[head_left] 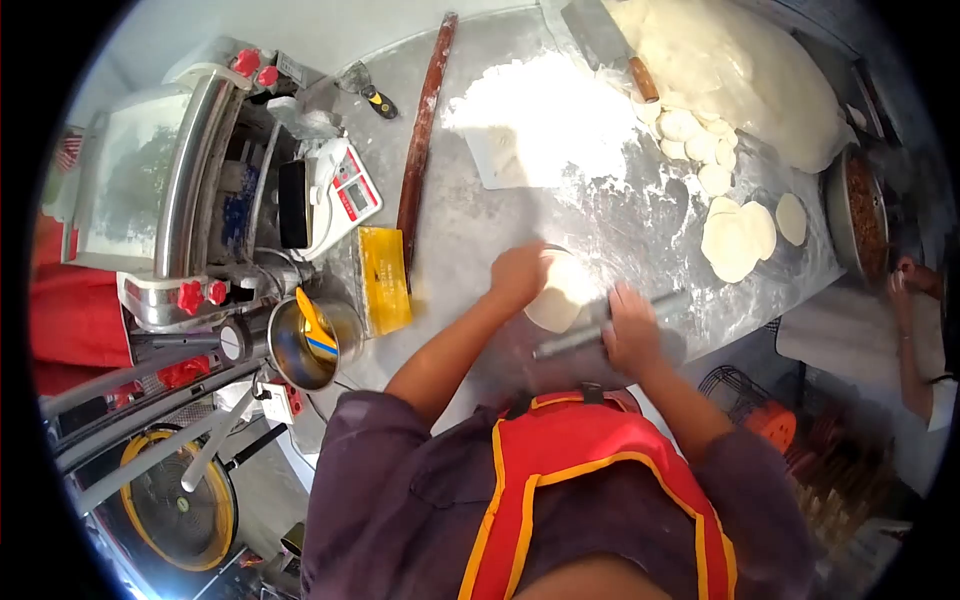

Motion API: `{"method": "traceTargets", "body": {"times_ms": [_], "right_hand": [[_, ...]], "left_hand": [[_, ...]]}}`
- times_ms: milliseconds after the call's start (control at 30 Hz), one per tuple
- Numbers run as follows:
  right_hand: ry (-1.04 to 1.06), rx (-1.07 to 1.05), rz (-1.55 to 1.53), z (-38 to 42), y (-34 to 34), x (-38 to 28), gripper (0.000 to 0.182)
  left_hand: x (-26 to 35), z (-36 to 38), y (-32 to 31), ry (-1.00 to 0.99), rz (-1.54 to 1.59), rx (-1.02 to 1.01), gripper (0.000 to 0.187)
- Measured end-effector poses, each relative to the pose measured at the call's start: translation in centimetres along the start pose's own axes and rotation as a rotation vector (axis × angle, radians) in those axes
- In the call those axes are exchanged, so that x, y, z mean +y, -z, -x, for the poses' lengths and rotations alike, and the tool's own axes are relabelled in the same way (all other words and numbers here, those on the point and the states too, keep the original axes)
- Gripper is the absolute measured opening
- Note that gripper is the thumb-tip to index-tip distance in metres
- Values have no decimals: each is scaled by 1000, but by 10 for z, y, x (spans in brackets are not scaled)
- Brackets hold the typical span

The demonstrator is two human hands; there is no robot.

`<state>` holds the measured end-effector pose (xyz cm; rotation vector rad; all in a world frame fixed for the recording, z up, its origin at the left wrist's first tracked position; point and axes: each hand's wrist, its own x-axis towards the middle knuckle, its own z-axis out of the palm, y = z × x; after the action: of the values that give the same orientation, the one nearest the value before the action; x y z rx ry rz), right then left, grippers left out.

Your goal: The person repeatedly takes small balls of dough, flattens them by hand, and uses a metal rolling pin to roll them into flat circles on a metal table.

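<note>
A flat round of dough point(557, 298) lies on the floury worktop in front of me. At its upper left edge, my left hand point(520, 272) has its fingers closed on the dough. My right hand point(632, 328) rests over a slim rolling pin point(570, 345), which lies slantwise just below and right of the round. The pin's middle is hidden under my palm. To the right are several rolled dough wrappers point(735, 240), some overlapping. Farther back sit small dough pieces point(695, 140) beside a large covered mass of dough point(740, 70).
A long wooden rod point(425, 140) lies left of the flour heap point(550, 115). Near it are a scale point(345, 195), a yellow scraper card point(383, 282), and a metal pot point(290, 345). A bowl of filling point(862, 210) stands right, near another person's hands point(905, 275).
</note>
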<state>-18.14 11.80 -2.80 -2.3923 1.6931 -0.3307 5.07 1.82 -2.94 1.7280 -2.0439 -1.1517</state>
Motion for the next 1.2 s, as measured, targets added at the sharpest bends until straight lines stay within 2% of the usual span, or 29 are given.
{"method": "traceTargets", "body": {"times_ms": [67,100,167,200,233,333,367,433,467,500,600,633,700,733,800,867,900,933,1000,1067,1100,1133,1167,1200], "right_hand": [[-37,-123,-16,29,12,0,57],[21,32,21,19,-5,5,57],[50,243,67,-42,-11,-2,55],[-16,210,67,-76,-20,3,54],[-88,167,66,-99,-27,6,53],[-75,195,83,-135,-26,7,53],[-59,176,51,-124,-22,3,54],[-45,55,9,-72,-7,0,55],[50,149,82,-30,-21,5,57],[-21,-84,-40,-3,5,-1,59],[-74,-166,-78,6,18,-5,60],[20,66,-10,-9,1,-1,58],[-33,134,0,-68,-14,2,57],[-43,144,29,-90,-18,2,57],[-72,154,85,-112,-20,4,57],[-59,98,49,-80,-8,3,59],[-55,63,33,-51,-4,0,59],[19,30,25,-18,-1,2,63],[-89,-148,-95,27,18,-5,78],[-113,-164,-132,46,22,-9,77],[-102,-138,-151,50,19,-7,74],[-87,-112,-168,53,14,-3,72],[-91,-102,-203,56,1,2,68],[-93,-106,-203,55,2,3,67]], "left_hand": [[-24,19,-21,36,212,205,32],[-42,17,-35,10,264,-36,36],[-7,15,-21,35,89,-198,38],[14,7,-12,41,-6,-268,39],[27,-1,-12,69,-15,-163,40],[39,-25,-18,43,-32,-146,39],[35,-27,-14,-17,-88,-197,39],[15,-14,-9,-2,-20,-87,38],[2,-10,-8,-3,12,-31,37],[-14,-5,-16,64,72,8,34],[-42,7,-31,-131,220,-170,33],[-4,6,0,-80,72,-360,34],[13,-9,-7,-46,-58,-236,33],[23,-14,-13,-28,-119,-178,33],[48,-16,-9,26,-322,-288,31],[56,-19,1,-6,-454,-381,31],[48,-31,-6,9,-555,-493,28],[48,-39,-9,-85,-535,-494,27],[53,-54,-21,-264,-475,-489,25],[77,-87,-53,-501,-437,-569,26],[109,-101,-58,-581,-400,-590,26],[115,-123,-80,-669,-137,-486,25],[144,-148,-80,-655,53,-520,24],[163,-175,-83,-636,195,-385,22]]}}
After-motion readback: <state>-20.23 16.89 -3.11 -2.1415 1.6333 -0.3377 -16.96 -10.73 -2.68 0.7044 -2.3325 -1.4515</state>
